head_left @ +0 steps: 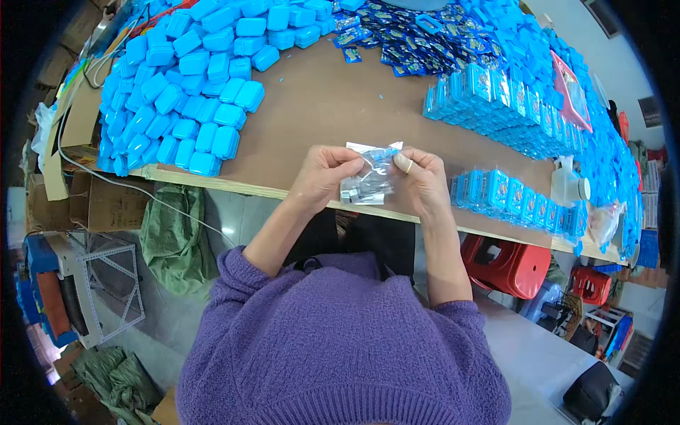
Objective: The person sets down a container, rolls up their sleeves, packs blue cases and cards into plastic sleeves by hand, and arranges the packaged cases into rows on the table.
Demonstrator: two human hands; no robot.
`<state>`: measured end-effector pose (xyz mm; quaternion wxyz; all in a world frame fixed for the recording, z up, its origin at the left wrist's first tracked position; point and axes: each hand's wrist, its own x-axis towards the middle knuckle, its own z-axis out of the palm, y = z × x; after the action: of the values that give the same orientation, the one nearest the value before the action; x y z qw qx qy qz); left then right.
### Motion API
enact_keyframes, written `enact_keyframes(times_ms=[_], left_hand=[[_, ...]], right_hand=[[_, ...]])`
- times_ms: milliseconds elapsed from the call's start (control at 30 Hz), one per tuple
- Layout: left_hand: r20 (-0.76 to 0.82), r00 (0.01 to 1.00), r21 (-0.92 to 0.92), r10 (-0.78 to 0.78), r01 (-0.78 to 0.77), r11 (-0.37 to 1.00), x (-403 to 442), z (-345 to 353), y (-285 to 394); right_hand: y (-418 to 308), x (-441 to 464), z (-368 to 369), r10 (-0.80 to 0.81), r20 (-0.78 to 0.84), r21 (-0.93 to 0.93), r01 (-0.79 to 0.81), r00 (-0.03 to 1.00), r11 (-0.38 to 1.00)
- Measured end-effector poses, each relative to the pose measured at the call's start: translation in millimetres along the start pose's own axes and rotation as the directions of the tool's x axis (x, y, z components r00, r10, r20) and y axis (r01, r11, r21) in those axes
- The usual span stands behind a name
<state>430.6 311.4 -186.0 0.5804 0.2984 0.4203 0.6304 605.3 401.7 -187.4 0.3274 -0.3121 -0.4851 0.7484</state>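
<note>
Near the table's front edge, my left hand [327, 173] pinches one side of a clear plastic bag [379, 168] between thumb and fingertips. Across from it, my right hand [423, 176] grips the bag's other upper side, and a pale band circles its thumb. Beneath the bag lies a white-edged stack of what look like more clear bags [352, 194]. Whether anything is inside the held bag I cannot tell. Just right of my right hand stands a row of blue packed boxes [499, 193] in clear wrapping.
Blue plastic cases [198, 106] are heaped at the left. Dark blue printed packets [425, 46] lie at the back. Wrapped blue boxes [496, 106] form a block at the right, near a pink-framed tray [571, 92] and a whitish bottle [567, 184]. A red stool [506, 268] stands below the table.
</note>
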Motion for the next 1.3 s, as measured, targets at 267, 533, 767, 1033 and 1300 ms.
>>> enact_keyframes(times_ms=[267,533,767,1033,1300], left_hand=[[0.121,0.993,0.169,-0.015,-0.006,0.986,2.7,-11.0,-7.0],[-0.114,0.904,0.74,0.412,-0.2,0.643,7.9,-1.2,9.3],[0.196,0.97,0.738,0.142,-0.241,0.63,6.2,-37.1,30.0],[0.196,0.537,0.89,0.82,0.253,-0.379,38.6,-169.4,158.8],[0.073,0.592,0.62,0.803,0.603,-0.501,61.0,-244.1,247.0]], right_hand=[[-7.2,-3.2,8.2,0.025,0.019,-0.016,-0.025,1.0,1.0],[-11.8,-4.5,16.5,-0.066,0.074,0.017,0.065,0.995,0.998],[4.5,0.8,18.4,-0.101,0.176,0.386,0.026,0.979,0.922],[3.4,1.1,28.2,-0.087,0.216,0.478,-0.027,0.973,0.878],[5.8,1.0,31.4,-0.047,0.173,0.468,-0.04,0.984,0.883]])
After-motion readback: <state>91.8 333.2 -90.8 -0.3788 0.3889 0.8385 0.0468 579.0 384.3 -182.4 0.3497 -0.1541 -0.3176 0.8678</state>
